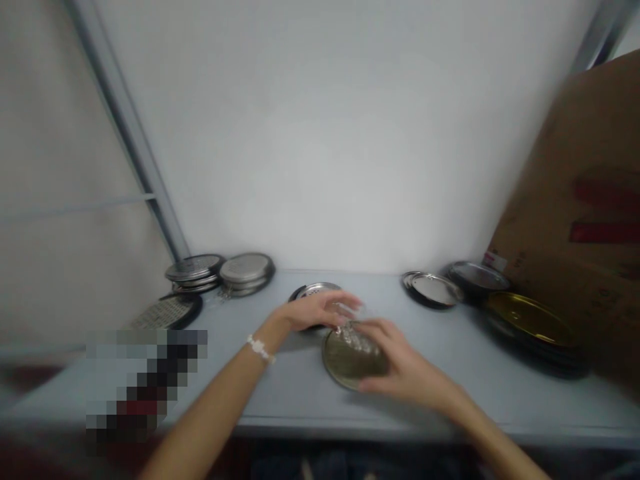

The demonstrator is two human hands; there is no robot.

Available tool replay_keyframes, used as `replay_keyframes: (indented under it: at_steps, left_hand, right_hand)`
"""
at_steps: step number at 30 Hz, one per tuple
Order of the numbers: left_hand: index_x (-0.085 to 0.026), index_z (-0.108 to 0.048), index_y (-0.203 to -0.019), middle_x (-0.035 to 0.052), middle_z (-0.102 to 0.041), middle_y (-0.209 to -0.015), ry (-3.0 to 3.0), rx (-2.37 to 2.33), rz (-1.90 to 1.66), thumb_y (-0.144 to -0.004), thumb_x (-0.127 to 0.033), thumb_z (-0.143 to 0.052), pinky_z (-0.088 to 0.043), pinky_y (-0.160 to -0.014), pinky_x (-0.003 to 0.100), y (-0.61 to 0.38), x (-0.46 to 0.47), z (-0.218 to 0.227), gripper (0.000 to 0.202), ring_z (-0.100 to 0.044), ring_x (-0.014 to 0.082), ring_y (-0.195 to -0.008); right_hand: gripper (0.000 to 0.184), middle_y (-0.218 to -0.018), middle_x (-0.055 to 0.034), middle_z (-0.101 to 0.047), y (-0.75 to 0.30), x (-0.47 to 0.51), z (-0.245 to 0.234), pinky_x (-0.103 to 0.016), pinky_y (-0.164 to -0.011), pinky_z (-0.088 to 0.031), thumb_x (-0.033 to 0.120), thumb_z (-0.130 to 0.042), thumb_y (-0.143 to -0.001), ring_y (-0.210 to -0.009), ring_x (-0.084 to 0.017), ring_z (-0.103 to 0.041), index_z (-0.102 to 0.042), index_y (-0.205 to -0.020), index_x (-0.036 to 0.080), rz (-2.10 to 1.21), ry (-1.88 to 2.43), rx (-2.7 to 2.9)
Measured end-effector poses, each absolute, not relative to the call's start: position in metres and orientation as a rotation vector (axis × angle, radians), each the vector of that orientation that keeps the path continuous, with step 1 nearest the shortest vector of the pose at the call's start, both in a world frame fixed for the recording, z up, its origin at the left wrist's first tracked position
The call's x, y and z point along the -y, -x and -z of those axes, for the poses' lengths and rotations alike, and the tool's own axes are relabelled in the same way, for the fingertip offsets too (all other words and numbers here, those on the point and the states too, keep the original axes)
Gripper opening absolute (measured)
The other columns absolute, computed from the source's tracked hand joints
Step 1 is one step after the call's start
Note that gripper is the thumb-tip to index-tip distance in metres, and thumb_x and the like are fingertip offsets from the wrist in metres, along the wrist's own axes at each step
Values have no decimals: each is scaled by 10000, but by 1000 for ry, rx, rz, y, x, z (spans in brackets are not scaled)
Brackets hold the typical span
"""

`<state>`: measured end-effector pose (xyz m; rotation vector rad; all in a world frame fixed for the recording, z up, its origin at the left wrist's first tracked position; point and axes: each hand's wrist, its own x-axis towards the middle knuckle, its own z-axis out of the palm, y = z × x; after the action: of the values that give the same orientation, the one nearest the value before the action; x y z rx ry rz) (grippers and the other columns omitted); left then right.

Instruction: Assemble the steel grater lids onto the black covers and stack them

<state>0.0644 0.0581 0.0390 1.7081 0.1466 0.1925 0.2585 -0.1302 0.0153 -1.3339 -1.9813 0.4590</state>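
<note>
A round, olive-gold metal disc (345, 363) is tilted up above the table, its right side in the grip of my right hand (400, 363). The thumb lies at its lower edge and the fingers at its upper edge. My left hand (320, 310) is curled at the disc's top, its fingertips on a small shiny, clear crumpled piece (357, 339) that looks like plastic. Blur hides the exact hold. Behind the left hand lies a silver disc with holes and a dark rim (320, 288), partly covered by that hand.
Stacked silver discs (247, 267) and more discs (195, 269) stand at the back left of the table (280, 400). To the right lie silver plates (435, 289), a dark plate (477, 275) and a gold plate on a dark stack (533, 319). A cardboard box (575, 200) rises behind them.
</note>
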Motion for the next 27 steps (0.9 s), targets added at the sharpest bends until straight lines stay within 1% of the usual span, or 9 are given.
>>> replay_keyframes:
  at_steps: [4, 7, 9, 12, 15, 18, 20, 24, 27]
  left_hand:
    - [-249, -564, -1353, 129, -544, -1410, -1752, -64, -22, -820, -329, -792, -505, -943, 377, -73, -48, -33, 585, -551, 274, -1262]
    - [-266, -566, -1357, 102, -567, -1397, -1871, -56, 32, -800, -356, -808, -476, -1005, 385, -72, -47, -32, 614, -558, 255, -1252]
    - [-269, -585, -1339, 93, -578, -1387, -1967, -88, 37, -798, -370, -806, -475, -1004, 367, -70, -49, -33, 592, -569, 245, -1231]
    - [-251, -587, -1329, 103, -602, -1337, -2028, -211, 56, -857, -410, -726, -538, -810, 296, -65, -54, -36, 518, -616, 228, -1115]
    - [-199, -609, -1284, 109, -645, -1225, -2103, -416, -97, -901, -417, -635, -490, -612, 223, -62, -61, -37, 441, -632, 191, -940]
    - [-162, -641, -1210, 83, -691, -1027, -2217, -575, -312, -902, -382, -602, -451, -570, 212, -64, -68, -31, 380, -619, 156, -791]
    - [-146, -641, -1193, 65, -701, -915, -2271, -613, -344, -892, -334, -592, -436, -549, 215, -69, -69, -24, 358, -614, 139, -681]
    - [-132, -685, -1115, 56, -727, -827, -2432, -577, -269, -857, -214, -574, -443, -566, 244, -80, -60, -13, 292, -606, 135, -557]
    - [-147, -733, -1006, 60, -739, -810, -2625, -538, -346, -833, -147, -564, -481, -685, 280, -86, -54, -8, 242, -661, 183, -691]
  right_hand:
    - [486, -1364, -98, -537, -249, 145, 1, -422, -1114, -389, 299, -742, -830, -1300, -268, -483, -570, -1281, 243, -451, 1394, 1954]
    - [530, -1392, -114, -531, -243, 146, 8, -449, -1118, -390, 305, -765, -803, -1309, -288, -483, -568, -1289, 231, -428, 1410, 1991]
    - [524, -1402, -120, -527, -239, 145, 10, -461, -1122, -389, 316, -743, -826, -1324, -291, -472, -557, -1308, 227, -417, 1410, 2015]
    - [485, -1411, -135, -526, -235, 143, 12, -476, -1124, -390, 319, -683, -877, -1326, -292, -470, -547, -1329, 208, -378, 1436, 2027]
    - [453, -1394, -144, -548, -233, 144, 12, -484, -1116, -400, 327, -647, -904, -1290, -299, -504, -564, -1326, 186, -345, 1506, 2046]
    - [452, -1385, -151, -565, -231, 147, 11, -491, -1110, -406, 326, -646, -901, -1273, -312, -518, -583, -1320, 169, -323, 1553, 2091]
    - [450, -1390, -155, -565, -230, 149, 9, -492, -1112, -403, 316, -631, -907, -1277, -316, -515, -582, -1326, 158, -303, 1568, 2107]
    - [456, -1393, -153, -562, -227, 146, 7, -487, -1101, -410, 333, -603, -925, -1282, -316, -508, -565, -1345, 159, -284, 1562, 2109]
    - [383, -1321, -133, -602, -228, 138, 10, -483, -1063, -440, 313, -570, -944, -1231, -305, -540, -585, -1310, 201, -275, 1538, 2083]
